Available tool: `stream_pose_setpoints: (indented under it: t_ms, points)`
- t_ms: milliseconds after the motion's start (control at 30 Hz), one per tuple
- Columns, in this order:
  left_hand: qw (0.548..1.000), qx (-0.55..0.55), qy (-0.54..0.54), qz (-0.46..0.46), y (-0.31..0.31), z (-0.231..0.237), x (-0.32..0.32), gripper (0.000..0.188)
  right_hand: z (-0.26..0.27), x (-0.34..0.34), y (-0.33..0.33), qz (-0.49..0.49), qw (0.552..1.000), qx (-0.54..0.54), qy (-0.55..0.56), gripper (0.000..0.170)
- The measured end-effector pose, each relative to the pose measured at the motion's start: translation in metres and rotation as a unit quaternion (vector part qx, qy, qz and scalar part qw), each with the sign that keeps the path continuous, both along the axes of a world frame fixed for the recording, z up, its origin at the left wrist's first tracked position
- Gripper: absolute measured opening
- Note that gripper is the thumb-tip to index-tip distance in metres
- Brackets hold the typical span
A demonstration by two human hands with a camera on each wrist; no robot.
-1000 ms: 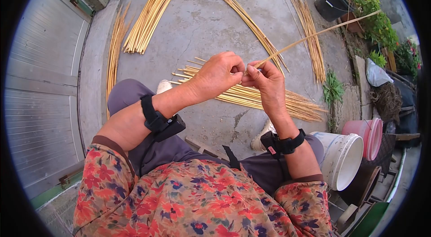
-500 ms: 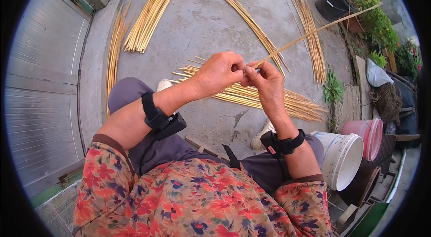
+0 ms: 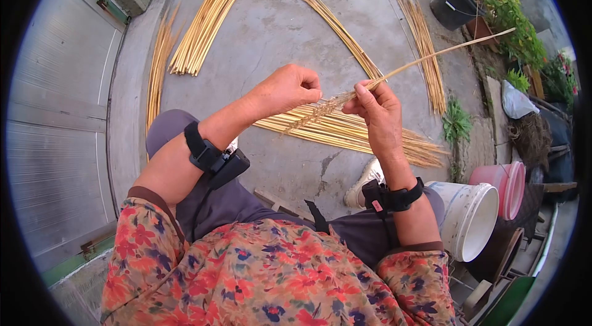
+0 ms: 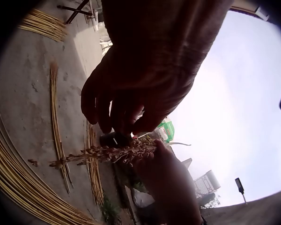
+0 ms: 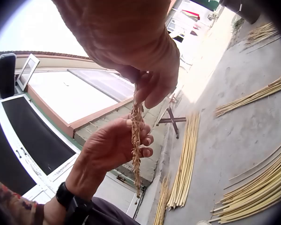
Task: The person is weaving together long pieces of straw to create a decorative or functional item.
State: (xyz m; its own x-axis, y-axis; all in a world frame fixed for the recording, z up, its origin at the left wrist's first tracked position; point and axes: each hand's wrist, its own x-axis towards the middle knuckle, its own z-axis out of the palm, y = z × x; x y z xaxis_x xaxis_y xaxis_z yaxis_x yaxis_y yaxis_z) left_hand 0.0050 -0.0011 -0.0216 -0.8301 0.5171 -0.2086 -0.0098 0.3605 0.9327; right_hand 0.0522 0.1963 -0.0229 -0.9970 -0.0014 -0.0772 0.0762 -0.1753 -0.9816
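My right hand (image 3: pixel 379 113) pinches a dry grain stalk (image 3: pixel 444 51) between thumb and fingers. Its bare stem slants up to the right in the head view. From the other side of the grip, the brown seed head (image 3: pixel 324 110) points down to the left. My left hand (image 3: pixel 287 86) is just off the seed head's left side, fingers loosely bent and holding nothing. In the right wrist view, the left hand (image 5: pixel 110 145) shows its palm behind the hanging seed head (image 5: pixel 136 140). Below both hands lies a bundle of straw-coloured stalks (image 3: pixel 345 132) on the concrete.
More stalk bundles lie around: a thick one (image 3: pixel 216 17) and a thin one (image 3: pixel 157 79) at left, one (image 3: pixel 336 27) ahead, another (image 3: pixel 425 48) at right. A white bucket (image 3: pixel 459 218) and a pink bucket (image 3: pixel 499 187) stand beside my right knee. A metal door (image 3: pixel 61 110) borders the left.
The hands, close together at the stalk before, have parted. My left hand moved left and the right hand slightly right with the stalk, and the seed head now shows between them.
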Motion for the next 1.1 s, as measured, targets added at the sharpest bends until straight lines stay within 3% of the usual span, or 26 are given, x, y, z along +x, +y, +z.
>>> stream_pose_setpoints:
  t_ms: [67,200,267,467,700,900,967,1100]
  points:
    - [0.988,-0.118,0.039,-0.088,-0.008,0.002,-0.001,0.018,0.003,0.001,0.008,0.012,0.999,-0.032,-0.009,0.014]
    - [0.966,-0.213,0.129,-0.068,-0.015,-0.002,0.002,0.015,0.006,0.002,0.017,0.028,0.995,-0.094,-0.021,0.013]
    - [0.998,0.009,0.053,-0.043,-0.013,-0.001,0.007,0.016,0.004,0.003,0.019,0.032,0.994,-0.101,-0.024,0.013]
    - [0.99,0.12,-0.035,-0.069,0.005,0.01,0.014,0.021,0.0,0.002,0.012,0.061,0.991,-0.111,-0.035,0.014]
    - [0.987,0.151,-0.044,-0.042,0.009,0.009,0.015,0.017,0.002,0.0,0.004,0.072,0.99,-0.109,-0.061,0.016]
    - [0.991,0.11,-0.044,-0.064,0.005,0.007,0.011,0.017,-0.002,0.0,0.003,0.074,0.99,-0.1,-0.06,0.017]
    - [0.982,0.139,-0.104,-0.068,0.003,0.004,0.011,0.019,-0.002,0.0,0.001,0.074,0.99,-0.101,-0.063,0.016]
    - [0.979,0.153,-0.118,-0.062,0.003,0.004,0.012,0.02,-0.003,0.0,0.0,0.071,0.991,-0.095,-0.059,0.017]
